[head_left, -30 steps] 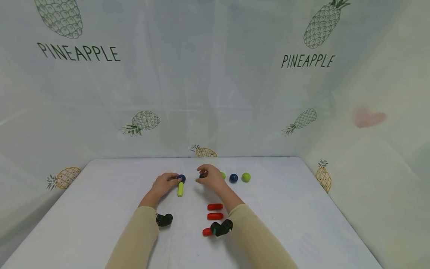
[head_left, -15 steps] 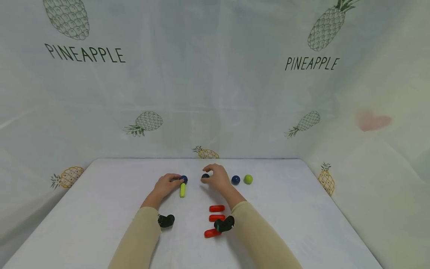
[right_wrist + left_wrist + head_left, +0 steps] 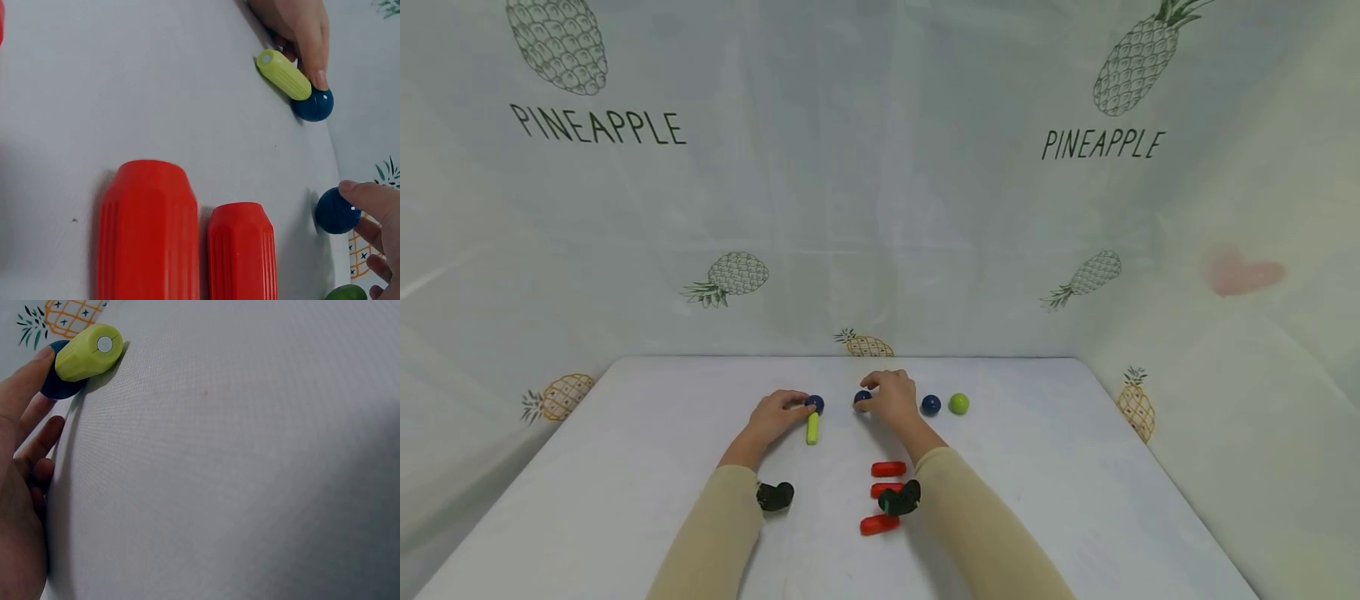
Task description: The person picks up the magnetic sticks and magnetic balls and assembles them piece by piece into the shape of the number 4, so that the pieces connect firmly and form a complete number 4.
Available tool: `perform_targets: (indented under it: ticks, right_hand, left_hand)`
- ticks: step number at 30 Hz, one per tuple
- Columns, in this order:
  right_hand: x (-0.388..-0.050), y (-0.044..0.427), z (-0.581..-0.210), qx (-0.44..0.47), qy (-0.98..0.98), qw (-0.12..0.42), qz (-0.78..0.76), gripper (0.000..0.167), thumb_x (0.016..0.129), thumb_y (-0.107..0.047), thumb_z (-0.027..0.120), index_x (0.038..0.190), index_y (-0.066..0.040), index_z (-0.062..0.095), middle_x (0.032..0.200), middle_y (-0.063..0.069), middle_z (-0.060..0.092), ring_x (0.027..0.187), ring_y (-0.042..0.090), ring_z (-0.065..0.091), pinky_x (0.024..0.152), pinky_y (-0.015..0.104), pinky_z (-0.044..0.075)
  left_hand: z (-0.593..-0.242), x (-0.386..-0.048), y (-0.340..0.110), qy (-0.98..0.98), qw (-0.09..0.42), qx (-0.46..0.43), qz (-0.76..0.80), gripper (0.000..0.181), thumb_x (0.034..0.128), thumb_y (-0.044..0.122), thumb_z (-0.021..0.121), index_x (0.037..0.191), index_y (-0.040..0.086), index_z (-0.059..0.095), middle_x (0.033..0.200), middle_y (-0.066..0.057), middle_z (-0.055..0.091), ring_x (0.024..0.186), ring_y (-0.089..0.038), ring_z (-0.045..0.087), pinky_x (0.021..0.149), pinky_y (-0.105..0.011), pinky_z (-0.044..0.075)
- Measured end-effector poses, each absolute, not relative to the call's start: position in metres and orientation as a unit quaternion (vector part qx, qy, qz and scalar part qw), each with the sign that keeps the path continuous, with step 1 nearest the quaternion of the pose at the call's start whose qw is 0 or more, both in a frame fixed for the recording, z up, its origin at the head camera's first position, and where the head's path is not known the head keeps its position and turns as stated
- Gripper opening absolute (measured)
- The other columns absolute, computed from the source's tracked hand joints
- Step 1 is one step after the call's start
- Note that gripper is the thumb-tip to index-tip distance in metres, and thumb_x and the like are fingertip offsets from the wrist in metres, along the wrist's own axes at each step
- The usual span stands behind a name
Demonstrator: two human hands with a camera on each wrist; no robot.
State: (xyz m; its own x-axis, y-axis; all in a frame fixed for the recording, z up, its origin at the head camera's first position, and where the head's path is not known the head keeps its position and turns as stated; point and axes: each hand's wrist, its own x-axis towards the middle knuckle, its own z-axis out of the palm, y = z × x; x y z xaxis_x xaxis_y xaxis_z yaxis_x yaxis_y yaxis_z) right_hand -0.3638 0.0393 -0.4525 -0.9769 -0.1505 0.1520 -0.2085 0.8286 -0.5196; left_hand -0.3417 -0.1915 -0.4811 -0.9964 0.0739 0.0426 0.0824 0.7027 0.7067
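Navy ball, left hand: thumb and fingers of the left hand [image 3: 775, 412] are pinched on this navy ball [image 3: 814, 403], just left of centre in the lower half of the head view.
Yellow-green rod: one end of the yellow-green rod [image 3: 812, 429] touches that ball, the rest runs toward the bottom of the frame. Left wrist cam shows a pale disc on its free end.
Navy ball, right hand: right hand [image 3: 892, 403] has a second navy ball [image 3: 862, 398] between thumb and forefinger, looks pinched to me. Can't tell if it's off the table. Clear gap to the left one.
What's new: a second ago a green ball peeked out past the right hand in the head view; now the hand covers it, and the second navy ball shows more plainly. Left grip looks the same. So imo both hands are busy, with nothing attached to the right ball yet.
Green ball, hidden one: green ball [image 3: 347, 293] at the bottom edge of the right wrist view.
Loose pair: third navy ball [image 3: 931, 405] and another green ball [image 3: 959, 403], right of the right hand.
Red rods: three red rods [image 3: 888, 469] lower centre, nearest the right sleeve [image 3: 977, 525].
Backdrop: pineapple-print cloth [image 3: 880, 167] across the upper frame.
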Motion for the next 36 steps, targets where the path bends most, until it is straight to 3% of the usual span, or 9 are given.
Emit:
perform_targets:
  ticks: [17,36]
  right_hand:
    - [-0.362,0.035,-0.461,0.071,-0.957,0.038,0.280,0.033,0.075,-0.027,0.085,0.105,-0.018,0.073,0.098,-0.004,0.064,0.104,0.021,0.046,0.092,0.040,0.036]
    - [-0.350,0.035,-0.446,0.105,-0.927,0.080,0.352,0.033,0.076,-0.022,0.085,0.105,-0.014,0.073,0.101,-0.002,0.066,0.104,0.021,0.048,0.091,0.037,0.044]
  left_hand:
    - [-0.487,-0.342,-0.191,-0.923,0.007,-0.040,-0.382,0.042,0.0912,0.033,0.069,0.123,0.005,0.066,0.134,-0.020,0.054,0.129,-0.042,0.041,0.106,-0.056,0.029]
    - [-0.484,-0.344,-0.192,-0.930,0.001,-0.041,-0.366,0.045,0.0920,0.036,0.067,0.127,0.009,0.064,0.137,-0.018,0.053,0.131,-0.042,0.039,0.106,-0.057,0.028]
